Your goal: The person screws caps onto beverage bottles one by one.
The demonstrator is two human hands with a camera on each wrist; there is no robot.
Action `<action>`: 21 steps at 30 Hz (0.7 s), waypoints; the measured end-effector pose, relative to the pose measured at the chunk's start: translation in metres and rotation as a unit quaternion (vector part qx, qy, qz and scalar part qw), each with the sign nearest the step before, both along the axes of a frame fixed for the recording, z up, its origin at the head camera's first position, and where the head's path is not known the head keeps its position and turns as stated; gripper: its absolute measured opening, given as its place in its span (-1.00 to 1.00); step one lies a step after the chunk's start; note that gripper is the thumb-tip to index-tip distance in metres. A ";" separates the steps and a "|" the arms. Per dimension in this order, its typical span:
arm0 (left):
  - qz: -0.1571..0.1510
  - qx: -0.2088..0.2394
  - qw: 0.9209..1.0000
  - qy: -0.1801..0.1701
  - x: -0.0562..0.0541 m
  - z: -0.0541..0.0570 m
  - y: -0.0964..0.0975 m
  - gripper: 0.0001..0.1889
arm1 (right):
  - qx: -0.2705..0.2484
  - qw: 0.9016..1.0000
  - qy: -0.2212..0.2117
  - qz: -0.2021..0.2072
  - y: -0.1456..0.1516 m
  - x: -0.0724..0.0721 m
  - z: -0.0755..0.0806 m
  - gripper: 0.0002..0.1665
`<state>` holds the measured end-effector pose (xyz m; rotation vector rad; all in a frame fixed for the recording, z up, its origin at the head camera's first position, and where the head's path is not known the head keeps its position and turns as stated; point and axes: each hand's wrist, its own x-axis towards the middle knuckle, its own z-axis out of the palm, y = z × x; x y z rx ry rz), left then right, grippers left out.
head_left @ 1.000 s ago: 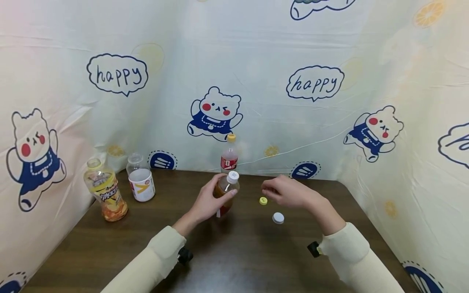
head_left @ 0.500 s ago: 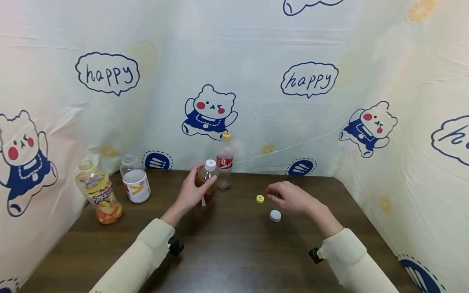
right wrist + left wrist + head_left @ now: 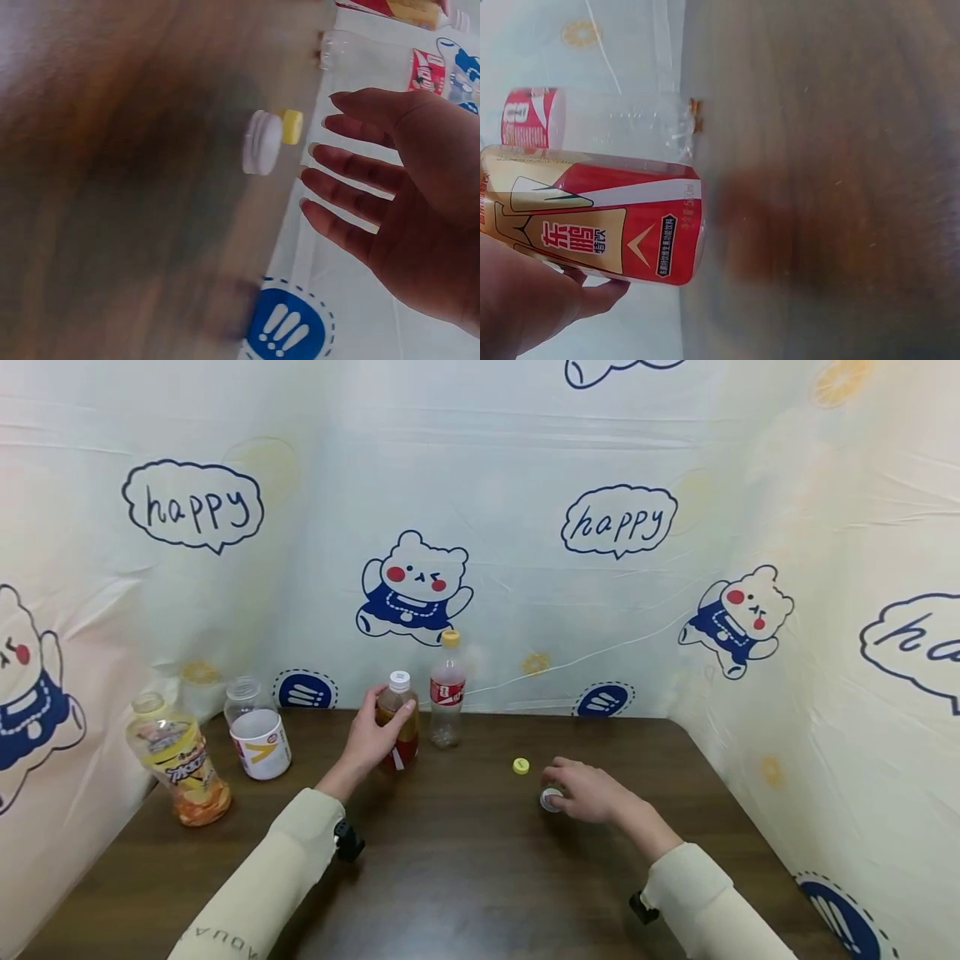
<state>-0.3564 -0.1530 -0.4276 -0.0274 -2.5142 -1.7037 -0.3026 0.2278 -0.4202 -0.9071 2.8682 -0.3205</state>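
My left hand (image 3: 372, 732) grips an upright drink bottle (image 3: 400, 705) with a white cap and brown liquid. In the left wrist view, the red and gold label of this bottle (image 3: 622, 214) faces the camera, fingers curled behind it. A clear bottle (image 3: 447, 697) with a yellow cap and red label stands just to its right. My right hand (image 3: 585, 790) reaches over a wide white cap (image 3: 551, 800), which its fingertips overlap in the head view. The right wrist view has the fingers spread and relaxed, apart from the white cap (image 3: 262, 142). A small yellow cap (image 3: 521, 766) lies just beyond.
At the left of the dark wooden table (image 3: 457, 868) stand an uncapped yellow-labelled bottle (image 3: 183, 764) and an uncapped clear jar (image 3: 258, 735) with a white label. A patterned curtain (image 3: 510, 527) hangs behind and along both sides.
My left hand has carried the brown drink bottle leftward, so the clear bottle behind it now shows fully. My right hand has come from near the yellow cap down over the white cap.
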 end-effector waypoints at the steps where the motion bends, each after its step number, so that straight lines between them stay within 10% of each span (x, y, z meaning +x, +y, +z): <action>1: 0.003 0.001 1.000 -0.001 -0.002 0.000 -0.001 -0.09 | 0.001 1.000 0.001 -0.001 0.000 0.001 -0.002 -0.69; 21: 0.011 -0.028 0.999 0.011 -0.012 -0.002 -0.009 -0.05 | 0.002 1.000 -0.014 -0.022 0.004 0.002 -0.008 -0.62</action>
